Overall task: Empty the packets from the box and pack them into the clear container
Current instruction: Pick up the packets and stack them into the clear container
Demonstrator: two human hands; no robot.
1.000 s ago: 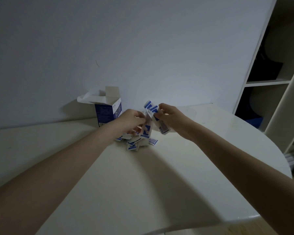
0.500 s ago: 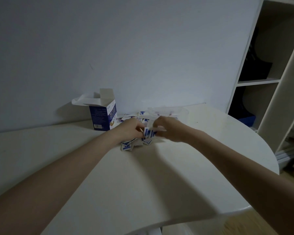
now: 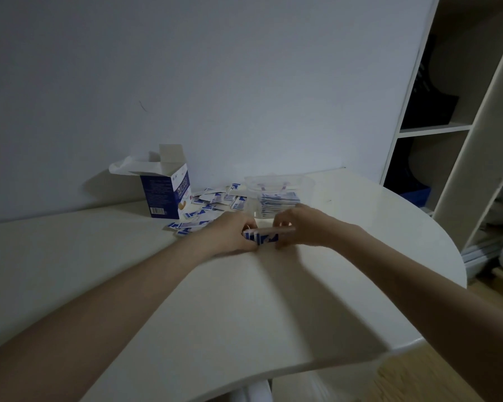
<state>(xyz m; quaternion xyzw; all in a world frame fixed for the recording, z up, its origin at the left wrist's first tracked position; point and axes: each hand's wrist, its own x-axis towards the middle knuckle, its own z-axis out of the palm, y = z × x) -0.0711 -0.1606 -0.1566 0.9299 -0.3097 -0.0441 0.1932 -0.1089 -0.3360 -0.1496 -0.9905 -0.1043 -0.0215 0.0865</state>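
A small stack of blue-and-white packets stands on edge on the white table, held between my two hands. My left hand grips its left end and my right hand grips its right end. Just behind them stands the clear container, with a stack of packets lying inside it. Several loose packets are scattered on the table between the container and the blue box, which stands open at the top with its flaps up.
A white wall runs close behind the table. A tall shelving unit with dark items stands at the right. The table's curved front edge falls away to a wooden floor.
The stack was held up in the air near the box a second ago. Both hands have brought it down onto the table in front of the container, which has come into view.
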